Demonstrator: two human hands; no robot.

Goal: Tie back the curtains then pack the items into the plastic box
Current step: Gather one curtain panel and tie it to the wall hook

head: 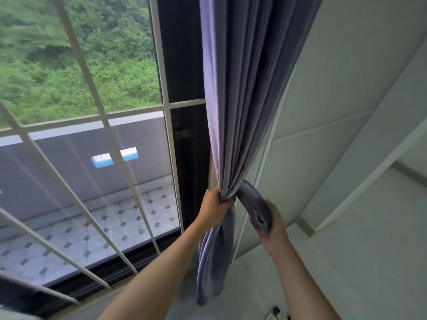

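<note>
Open room is found to the right of the gathered curtain — bare white wall with nothing standing before it. To the curtain's left, passage is blocked by the window glass and its white grille bars, with a dark frame post just beside the folds. Below the curtain's hem, small objects are seen on the floor — too cropped to identify.

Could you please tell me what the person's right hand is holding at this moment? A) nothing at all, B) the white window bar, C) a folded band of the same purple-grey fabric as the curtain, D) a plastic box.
C: the right hand grips a folded purple-grey fabric band that runs from the gathered purple-grey curtain, while the left hand pinches the curtain's bunched waist.
</note>
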